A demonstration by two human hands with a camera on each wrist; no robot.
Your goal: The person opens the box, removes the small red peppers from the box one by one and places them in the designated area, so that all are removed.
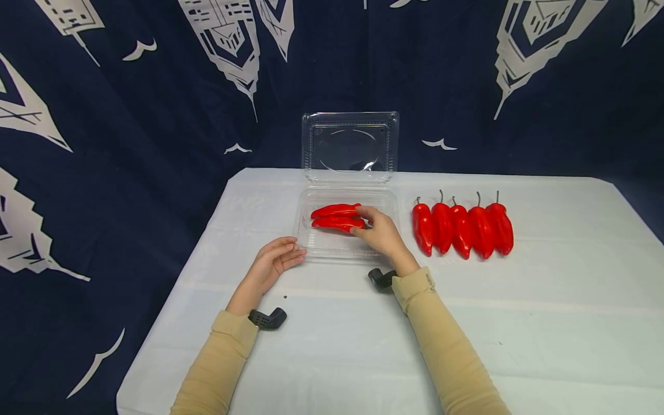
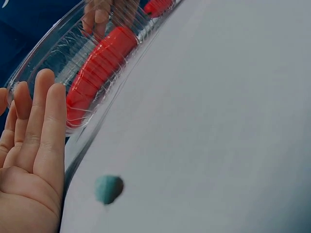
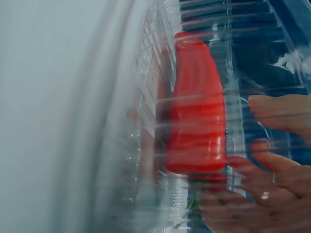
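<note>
A clear plastic clamshell box [image 1: 342, 252] stands with its lid [image 1: 350, 144] raised at the back. Two glossy red peppers, the rear one [image 1: 332, 211] and the front one [image 1: 334, 223], lie side by side in its base, stems to the right. My right hand [image 1: 383, 230] reaches over the box's right side and holds the front pepper near its stem, thumb in front and fingers behind. In the right wrist view the box's ribbed wall partly blurs that pepper [image 3: 197, 107] and the fingers. My left hand [image 1: 275, 262] rests at the box's front left corner, fingers extended, holding nothing.
Right of the box, several red peppers [image 1: 461, 230] lie in a row, stems pointing back. A white cloth covers the table [image 1: 332, 346]. A small dark speck [image 1: 285, 297] lies near the left wrist. Behind hangs a dark blue patterned curtain [image 1: 436, 86].
</note>
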